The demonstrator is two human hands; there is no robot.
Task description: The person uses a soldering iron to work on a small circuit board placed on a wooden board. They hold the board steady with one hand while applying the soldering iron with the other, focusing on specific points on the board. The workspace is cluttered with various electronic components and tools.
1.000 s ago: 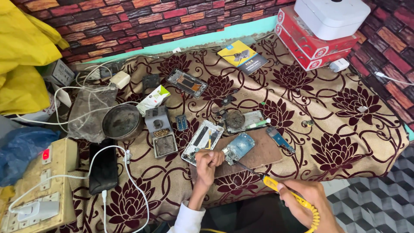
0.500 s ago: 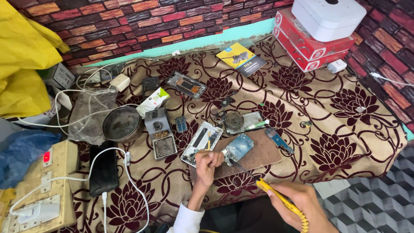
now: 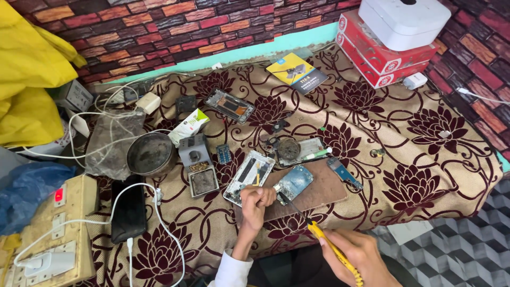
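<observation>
Backdrop: wall of red, brown and black brick pattern [image 3: 159, 32] with a turquoise strip along its foot. Work surface: low table under a beige cloth with maroon flower print [image 3: 425, 159].

Item 1. Left hand [image 3: 256, 197], white cuff at the wrist, fingers curled together and pressed down at the near left corner of a small blue-green circuit board [image 3: 293, 183]; whether anything is pinched between the fingertips cannot be told.

Item 2. Right hand [image 3: 360, 256], closed round the yellow handle of a slim soldering iron [image 3: 325, 244]; its dark metal tip reaches up and left, just beside the board's near edge and close to the left hand.

Item 3. Circuit board, lying on a flat brown rectangular mat [image 3: 319, 192] at the near edge of the table.

Item 4. Opened white phone frame [image 3: 248, 177], touching the mat's left side, just above the left hand.

Item 5. Grey soldering stand with a dirty sponge tray [image 3: 197, 167], left of the frame; round dark metal bowl [image 3: 152, 154] beside it.

Item 6. Black smartphone [image 3: 128, 209] lying flat, a white cable [image 3: 170, 234] looping past it.

Item 7. Beige wooden switchboard [image 3: 64, 228], far left, with a red indicator.

Item 8. Stacked red-and-white cardboard boxes [image 3: 380, 58], far right corner, a white rounded box [image 3: 404, 21] on top.

Item 9. Yellow cloth [image 3: 26, 79], bunched at upper left.
</observation>
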